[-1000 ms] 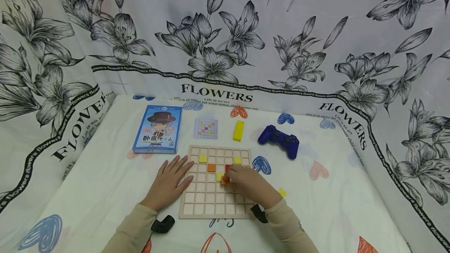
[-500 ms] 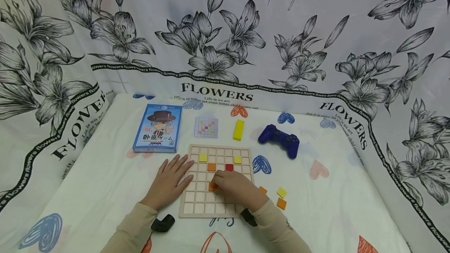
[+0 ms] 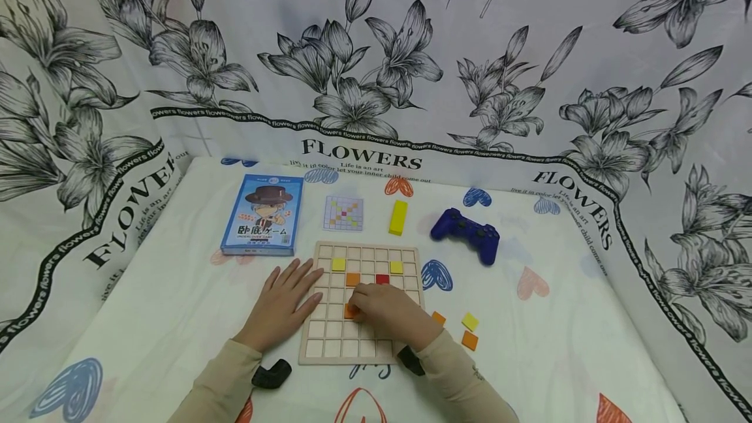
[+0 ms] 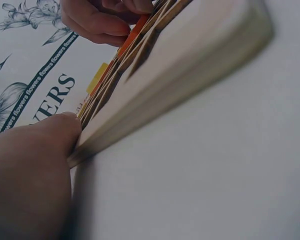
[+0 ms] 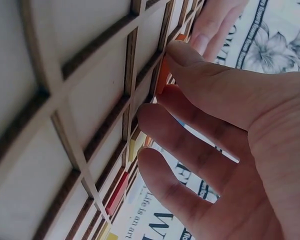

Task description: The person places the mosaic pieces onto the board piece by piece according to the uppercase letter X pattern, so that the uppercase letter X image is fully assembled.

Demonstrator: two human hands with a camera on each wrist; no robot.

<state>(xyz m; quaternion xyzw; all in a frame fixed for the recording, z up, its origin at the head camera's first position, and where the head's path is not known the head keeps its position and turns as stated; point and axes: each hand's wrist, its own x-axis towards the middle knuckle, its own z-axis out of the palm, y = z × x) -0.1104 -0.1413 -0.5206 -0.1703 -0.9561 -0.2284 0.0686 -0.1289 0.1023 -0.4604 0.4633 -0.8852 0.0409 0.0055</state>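
Centrally, an orange tile [image 3: 349,311] sits beneath the fingertips of the right hand [image 3: 386,309], over a cell left of the board's middle; whether it lies flush is hidden. Thumb and curled forefinger pinch it by its edges, as the right wrist view shows, the other fingers bent and holding nothing. Thin and flat, it looks light, stiff and hard to break, perhaps a little slick; opposite edges seem the best hold, since a cell's low walls leave scant space for fingertips.

Around it spreads the board [image 3: 333,348], apparently wooden and rigid, its thin dividers likely to catch a tilted tile. The left hand [image 3: 281,309] lies with fingers spread and straight along its left rim, touching but grasping nothing.

Farther up the grid rest a second orange tile [image 3: 352,279], a red tile [image 3: 382,279] and two yellow tiles [image 3: 339,265] [image 3: 396,267]. Open cells line the near rows, while the right hand covers others.

Beyond the right rim, loose tiles [image 3: 470,341] lie on the cloth [image 3: 564,344], which offers wide room that way. Past the far rim, the box [image 3: 263,214], card [image 3: 343,213], yellow block [image 3: 398,217] and controller [image 3: 467,234] leave less.
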